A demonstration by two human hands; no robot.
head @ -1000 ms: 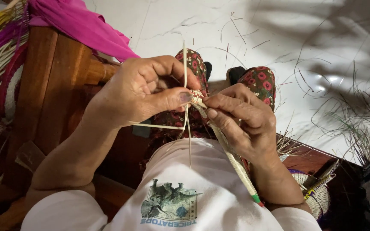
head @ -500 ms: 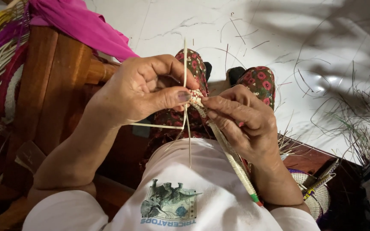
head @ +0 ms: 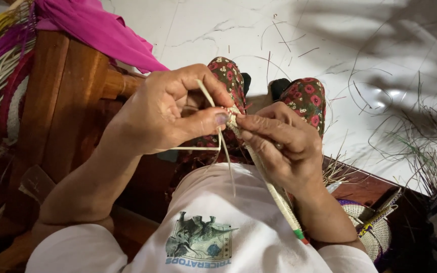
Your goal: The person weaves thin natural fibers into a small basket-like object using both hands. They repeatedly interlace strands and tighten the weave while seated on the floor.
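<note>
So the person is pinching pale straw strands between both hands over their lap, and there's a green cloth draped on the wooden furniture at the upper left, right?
Nearly. The cloth is bright pink, not green, as the head view shows. The rest holds: the left hand and right hand pinch the pale straw strands over the lap, and the cloth drapes the wooden furniture at upper left.

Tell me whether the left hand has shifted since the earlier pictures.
No clear shift: the left hand pinches the straw strands at the same spot before the floral-trousered knees, against the right hand.
</note>
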